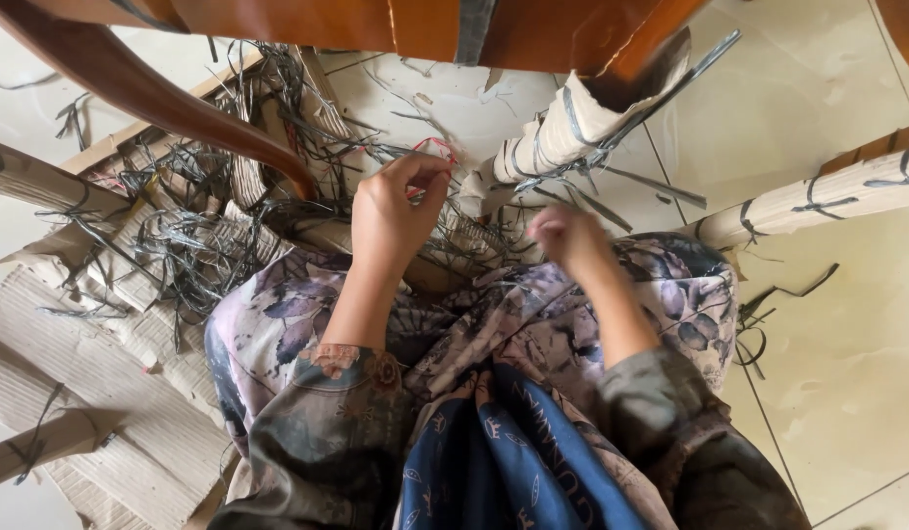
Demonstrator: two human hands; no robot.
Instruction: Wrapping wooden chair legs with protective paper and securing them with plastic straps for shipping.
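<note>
A thin dark strip [430, 149] is being pinched in the left hand [391, 211] grip, just beside the cardboard-wrapped chair leg [562, 128], while the blurred right hand [567, 238] is being held curled, its grip unreadable.

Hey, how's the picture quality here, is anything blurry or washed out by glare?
Head view: the right hand is smeared by motion blur, while the left hand is sharper; soft daylight gives a pale sheen on the floor tiles; the wooden chair frame at the top shows a mild gloss.
</note>
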